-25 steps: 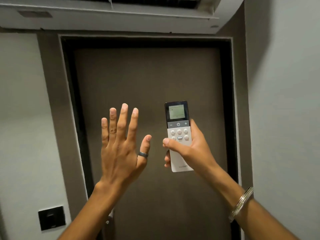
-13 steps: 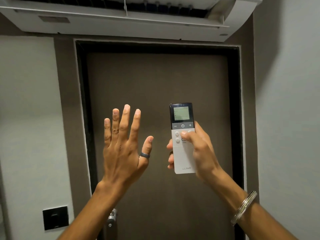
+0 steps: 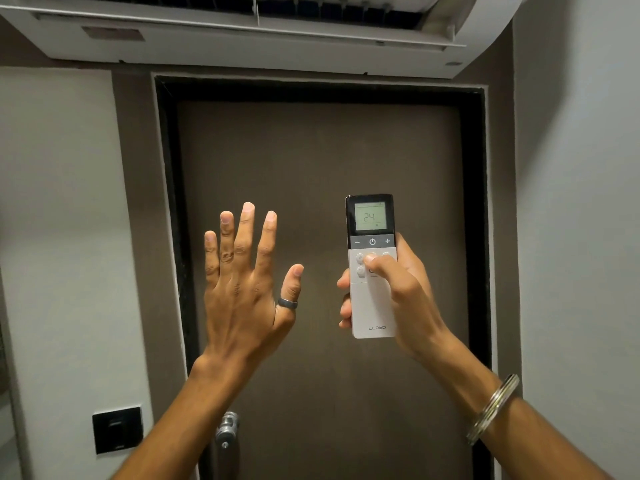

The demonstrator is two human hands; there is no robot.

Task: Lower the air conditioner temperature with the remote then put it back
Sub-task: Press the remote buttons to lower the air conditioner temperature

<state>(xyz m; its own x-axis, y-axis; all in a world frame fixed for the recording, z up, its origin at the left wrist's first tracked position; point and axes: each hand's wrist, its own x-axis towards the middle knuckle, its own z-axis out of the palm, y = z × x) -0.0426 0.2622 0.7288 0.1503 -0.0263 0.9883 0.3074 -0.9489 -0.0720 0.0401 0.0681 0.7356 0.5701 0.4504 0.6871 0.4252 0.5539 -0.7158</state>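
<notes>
A dark brown door (image 3: 322, 174) fills its black frame; a metal handle (image 3: 227, 427) and black wall switch (image 3: 117, 429) sit low left.

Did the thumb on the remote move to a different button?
Yes. The right hand slid its thumb up and right across the remote, from the lower left buttons to the row under the power button.

Air conditioner (image 3: 242, 39) at top, mounted above door (image 3: 318, 174). Remote (image 3: 371, 299) upright before door, right of centre, in right hand (image 3: 401, 292); thumb on buttons below display. Left hand (image 3: 242, 292) left of remote, apart from it, fingers spread. Door handle (image 3: 227, 427) near bottom, behind left forearm. Wall switch (image 3: 117, 429) far left, low, beside door frame. Bangle (image 3: 491, 408) on right wrist.
</notes>
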